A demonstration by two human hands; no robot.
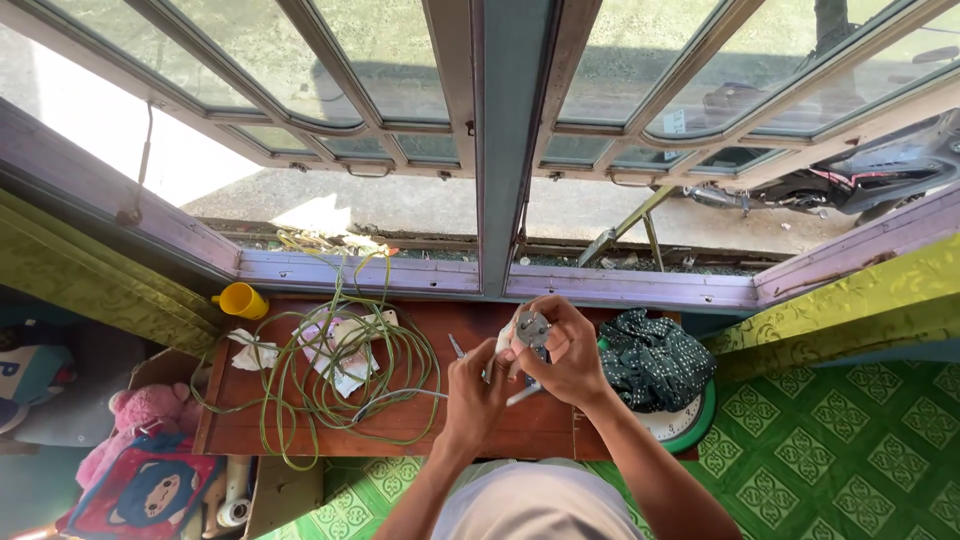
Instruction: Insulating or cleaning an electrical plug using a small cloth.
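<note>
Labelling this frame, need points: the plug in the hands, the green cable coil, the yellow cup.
grey plug [532, 327], head view, on its round face, held by the right hand [572, 362].
green cable coil [322, 392], head view, on the looped strands on the table.
yellow cup [244, 300], head view, on its side wall.

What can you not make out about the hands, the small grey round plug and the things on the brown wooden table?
Head view only:
- Small grey round plug: lower part hidden by the right hand.
- Thin grey tool: tip covered by the left hand.
- White round dial: mostly under the dark dotted cloth.
- Green coiled wire: ends lost in the tangle.
</note>
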